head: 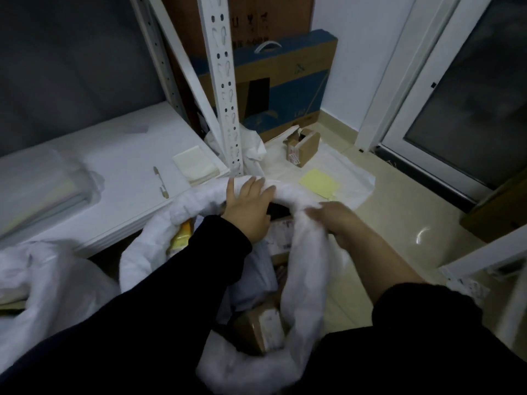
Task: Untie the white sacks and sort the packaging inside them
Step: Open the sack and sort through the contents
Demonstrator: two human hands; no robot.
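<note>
I am holding the white sack point(305, 266) open under me; its mouth is rolled back into a thick rim, and both my hands are on that rim. My left hand point(247, 208) is reaching across the opening and hooking its fingers over the far edge, thumb spread to the side; my right hand point(332, 220) is gripping the rim just to the right of it, fingers curled into the fabric, though it is blurring and I cannot tell the grip more finely than that. The two hands are sitting close together, not touching.

Below my wrists, inside the sack, packaging is lying loose: a brown parcel point(258, 329) nearest my body; a grey mailer bag point(253, 280) beside my left forearm; a labelled parcel point(281, 233) between my hands; a yellow packet point(180, 238) left of my left wrist, against the sack's wall.

Left of my left arm a second white sack point(42, 283) is slumping; beyond it a white shelf board point(119, 155) is carrying a pen point(161, 182). Past my fingertips a slotted shelf post point(225, 81) is standing; farther off, a small brown box point(302, 146) and a yellow sheet point(320, 183) are lying ahead of my right hand; a blue and brown carton point(285, 81) is leaning at the wall.
</note>
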